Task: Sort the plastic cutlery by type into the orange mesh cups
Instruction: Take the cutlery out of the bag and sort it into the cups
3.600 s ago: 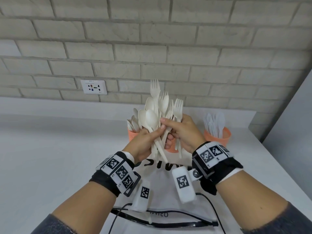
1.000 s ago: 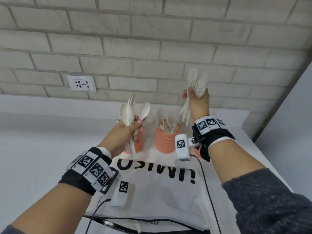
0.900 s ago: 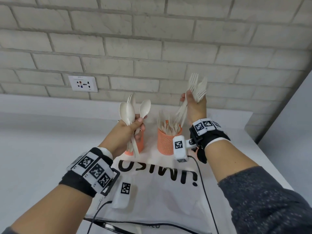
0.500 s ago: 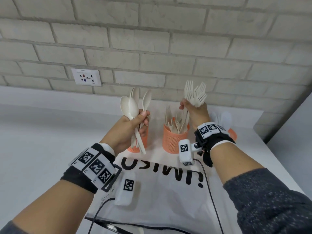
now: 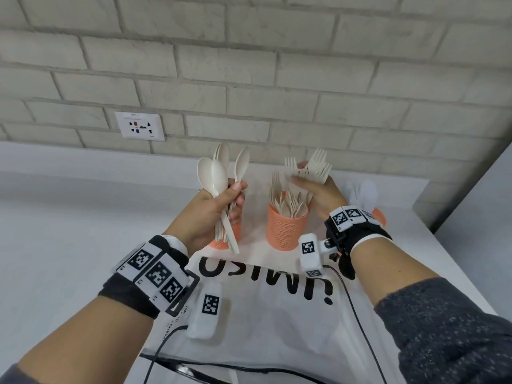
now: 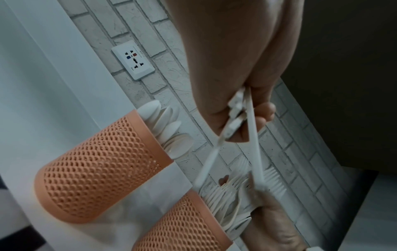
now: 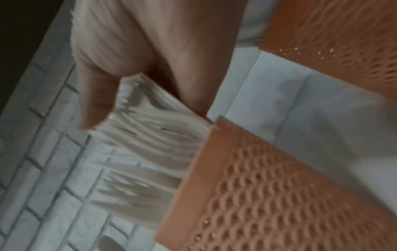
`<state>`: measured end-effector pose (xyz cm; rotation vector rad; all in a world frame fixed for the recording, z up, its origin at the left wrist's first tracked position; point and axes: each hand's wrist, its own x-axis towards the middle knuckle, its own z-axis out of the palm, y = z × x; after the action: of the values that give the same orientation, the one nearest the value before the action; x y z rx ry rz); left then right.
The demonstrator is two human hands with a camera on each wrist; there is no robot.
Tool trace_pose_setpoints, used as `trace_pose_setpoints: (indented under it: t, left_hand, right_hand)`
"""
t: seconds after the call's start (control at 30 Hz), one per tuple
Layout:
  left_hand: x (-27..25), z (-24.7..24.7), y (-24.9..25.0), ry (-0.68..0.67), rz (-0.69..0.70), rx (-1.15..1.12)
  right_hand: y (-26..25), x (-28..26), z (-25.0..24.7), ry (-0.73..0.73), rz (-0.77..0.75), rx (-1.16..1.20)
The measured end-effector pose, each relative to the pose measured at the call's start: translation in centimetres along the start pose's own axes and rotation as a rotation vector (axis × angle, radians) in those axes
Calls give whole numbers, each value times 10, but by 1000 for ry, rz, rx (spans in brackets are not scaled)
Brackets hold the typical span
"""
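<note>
Below the right hand point(image 5: 315, 189), forks point(image 5: 310, 169) are going into the middle cup point(image 5: 285, 231).
Right hand is gripping forks, left hand point(image 5: 213, 209) gripping spoons point(image 5: 216, 176); lowering handles-first is keeping them from snagging.

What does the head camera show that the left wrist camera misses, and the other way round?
Only the head view shows the spoon bowls fanned above the left hand, the third cup holding white cutlery behind the right wrist, and the printed white bag.

Only the left wrist view shows the left cup unobstructed, with spoons standing in it.

Both show the wall socket, the middle cup full of forks, and the right hand gripping forks at it.
</note>
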<state>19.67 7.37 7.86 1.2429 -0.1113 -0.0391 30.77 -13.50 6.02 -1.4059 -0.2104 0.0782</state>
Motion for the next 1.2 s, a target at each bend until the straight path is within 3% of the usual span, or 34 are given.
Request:
trace_pose_setpoints:
  t: [0.1, 0.2, 0.33, 0.4, 0.5, 0.57, 0.7, 0.77, 0.83, 0.97, 1.0, 1.13, 1.2]
  left_hand:
    - [0, -1, -1, -3, -3, 4]
    - [1, 1, -3, -1, -14, -12]
    - [0, 5, -1, -33, -11, -35]
    - [-1, 5, 1, -45, -13, -50]
    - [-4, 6, 4, -53, 1, 11]
    - [-2, 7, 2, -10, 17, 132]
    - [-2, 14, 1, 99, 142, 391]
    - [-3, 24, 0, 123, 218, 545]
    - [-4, 33, -1, 177, 233, 655]
    - [-4, 21, 4, -80, 130, 929]
    - [-4, 12, 10, -71, 103, 958]
    - [9, -39, 32, 262, 155, 833]
    - [18, -60, 29, 275, 84, 900]
  right_hand:
    - [-11, 3, 4, 142, -175, 27]
    - [-6, 2, 5, 143, -253, -432]
    - [16, 9, -3, 1, -110, -959]
    - [6, 7, 0, -7, -96, -939]
    - [-20, -4, 17, 78, -380, -857]
    - [-37, -19, 36, 22, -492, -760]
    - [-53, -53, 77, -431, -187, -762]
    - [-43, -62, 95, -470, -81, -646]
    - [-34, -63, 109, -313, 1, -422]
    - [-32, -48, 110, -17, 21, -105]
    - [-35, -43, 109, 41, -5, -46]
    - [-41, -20, 106, 335, -170, 117]
    - [-33, -13, 112, 407, -228, 89]
